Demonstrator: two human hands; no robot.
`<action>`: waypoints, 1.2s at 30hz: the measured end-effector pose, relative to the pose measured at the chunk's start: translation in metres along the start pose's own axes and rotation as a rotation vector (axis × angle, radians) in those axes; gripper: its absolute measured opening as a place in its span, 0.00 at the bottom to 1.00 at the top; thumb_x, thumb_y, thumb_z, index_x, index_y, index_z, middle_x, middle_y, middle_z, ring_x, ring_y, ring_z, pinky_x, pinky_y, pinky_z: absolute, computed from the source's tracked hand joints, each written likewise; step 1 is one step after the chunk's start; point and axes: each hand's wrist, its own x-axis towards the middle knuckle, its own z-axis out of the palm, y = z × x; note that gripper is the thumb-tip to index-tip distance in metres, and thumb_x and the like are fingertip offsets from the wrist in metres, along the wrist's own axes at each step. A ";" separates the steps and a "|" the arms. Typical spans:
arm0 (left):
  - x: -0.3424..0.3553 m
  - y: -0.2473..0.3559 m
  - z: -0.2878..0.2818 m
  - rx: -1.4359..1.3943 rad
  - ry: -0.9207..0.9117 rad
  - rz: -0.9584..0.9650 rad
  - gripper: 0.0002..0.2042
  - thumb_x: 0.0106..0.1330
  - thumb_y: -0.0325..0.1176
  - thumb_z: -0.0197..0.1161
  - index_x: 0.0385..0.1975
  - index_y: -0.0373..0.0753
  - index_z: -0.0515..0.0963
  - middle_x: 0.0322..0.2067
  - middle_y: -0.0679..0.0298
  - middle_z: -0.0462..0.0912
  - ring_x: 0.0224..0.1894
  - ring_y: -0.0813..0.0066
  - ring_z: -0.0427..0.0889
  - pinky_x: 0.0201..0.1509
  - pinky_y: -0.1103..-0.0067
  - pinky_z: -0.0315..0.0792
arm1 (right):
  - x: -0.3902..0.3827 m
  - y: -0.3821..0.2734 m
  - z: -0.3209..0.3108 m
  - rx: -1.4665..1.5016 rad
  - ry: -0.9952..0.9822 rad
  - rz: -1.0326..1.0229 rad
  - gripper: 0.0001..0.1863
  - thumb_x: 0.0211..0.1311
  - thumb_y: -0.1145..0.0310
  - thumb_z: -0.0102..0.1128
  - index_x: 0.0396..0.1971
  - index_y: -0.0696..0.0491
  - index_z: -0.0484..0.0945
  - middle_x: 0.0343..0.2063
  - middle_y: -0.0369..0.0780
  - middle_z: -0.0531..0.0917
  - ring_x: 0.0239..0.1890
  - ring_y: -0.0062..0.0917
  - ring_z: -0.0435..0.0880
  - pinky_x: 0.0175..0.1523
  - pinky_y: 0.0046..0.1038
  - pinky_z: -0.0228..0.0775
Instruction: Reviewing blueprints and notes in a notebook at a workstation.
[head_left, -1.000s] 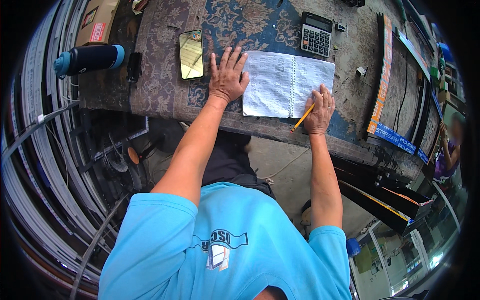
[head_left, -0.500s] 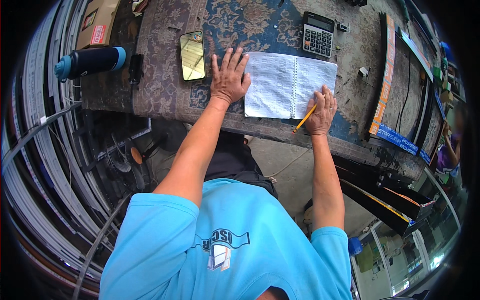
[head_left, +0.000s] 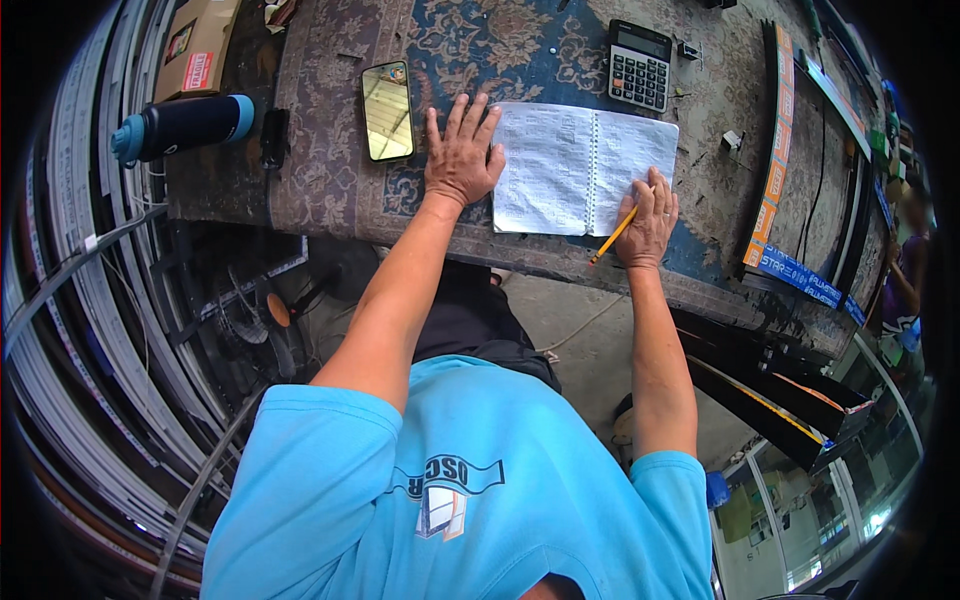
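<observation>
The open notebook [head_left: 545, 170] lies on the patterned table cover [head_left: 330, 150], close to the table's near edge; a careless pull toward the body could drag it over. The right hand [head_left: 648, 225] rests on its right page, fingers curled around a yellow pencil [head_left: 613, 238] that slants near and left; exactly where fingers and thumb pinch it is hidden. If that hold loosened, the pencil could roll off the near edge; if the palm slid, it might smudge or crease the page.

The left hand [head_left: 463, 160] lies flat, fingers slightly spread, holding nothing. Its thumb is at the notebook's left edge, though I cannot tell whether they touch; without firm pressure there, the pages could shift. Just left of that hand is a phone [head_left: 387, 112], which a sideways sweep might knock. The calculator [head_left: 640, 66], beyond the notebook at far right, could be bumped by a long reach.
</observation>
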 end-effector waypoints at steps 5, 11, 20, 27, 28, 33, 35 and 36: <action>0.000 -0.001 0.002 -0.013 0.011 0.002 0.29 0.68 0.47 0.52 0.70 0.49 0.70 0.74 0.60 0.63 0.78 0.57 0.56 0.79 0.42 0.37 | 0.000 0.001 0.001 -0.007 -0.003 0.000 0.17 0.68 0.62 0.59 0.55 0.44 0.72 0.70 0.40 0.71 0.74 0.37 0.65 0.77 0.48 0.48; -0.001 0.000 0.001 0.002 0.006 -0.003 0.31 0.67 0.47 0.53 0.72 0.49 0.67 0.75 0.62 0.61 0.78 0.58 0.55 0.79 0.44 0.37 | -0.001 0.002 0.002 -0.011 -0.004 -0.006 0.17 0.70 0.61 0.57 0.56 0.43 0.71 0.70 0.40 0.70 0.74 0.37 0.64 0.78 0.48 0.47; -0.001 -0.001 0.004 -0.001 0.034 -0.002 0.30 0.68 0.48 0.53 0.71 0.50 0.69 0.74 0.63 0.64 0.78 0.58 0.56 0.79 0.45 0.37 | -0.001 0.002 0.001 0.006 0.012 -0.023 0.16 0.70 0.61 0.56 0.56 0.43 0.71 0.70 0.40 0.71 0.74 0.37 0.65 0.77 0.48 0.47; -0.001 -0.002 0.006 0.026 0.061 0.014 0.29 0.68 0.48 0.53 0.71 0.50 0.69 0.74 0.63 0.64 0.78 0.59 0.56 0.79 0.45 0.38 | 0.000 0.001 0.000 -0.010 0.012 -0.040 0.16 0.72 0.61 0.54 0.56 0.45 0.73 0.70 0.42 0.71 0.74 0.39 0.65 0.77 0.47 0.49; -0.001 -0.001 0.006 0.025 0.064 0.014 0.29 0.68 0.48 0.53 0.70 0.50 0.70 0.74 0.63 0.64 0.78 0.59 0.57 0.79 0.44 0.38 | 0.000 0.002 0.000 -0.010 0.017 -0.037 0.16 0.71 0.61 0.55 0.56 0.44 0.72 0.69 0.41 0.71 0.74 0.38 0.65 0.77 0.47 0.48; -0.002 -0.002 0.006 0.020 0.076 0.018 0.29 0.68 0.48 0.53 0.70 0.50 0.70 0.73 0.63 0.65 0.77 0.59 0.57 0.79 0.44 0.39 | -0.001 0.003 0.002 -0.013 0.020 -0.036 0.17 0.69 0.62 0.57 0.56 0.42 0.71 0.69 0.39 0.71 0.74 0.36 0.65 0.77 0.48 0.48; -0.002 -0.002 0.006 0.027 0.075 0.016 0.29 0.68 0.48 0.53 0.70 0.50 0.70 0.73 0.63 0.65 0.77 0.59 0.57 0.79 0.44 0.39 | -0.001 0.003 0.003 -0.017 0.018 -0.034 0.17 0.69 0.62 0.57 0.56 0.42 0.71 0.69 0.39 0.71 0.74 0.36 0.65 0.77 0.48 0.47; -0.002 -0.001 0.005 0.026 0.067 0.012 0.29 0.68 0.48 0.53 0.70 0.50 0.70 0.73 0.63 0.65 0.77 0.59 0.57 0.79 0.44 0.39 | -0.001 0.003 0.003 -0.018 0.019 -0.036 0.17 0.69 0.62 0.57 0.56 0.42 0.71 0.69 0.39 0.71 0.74 0.36 0.65 0.77 0.48 0.47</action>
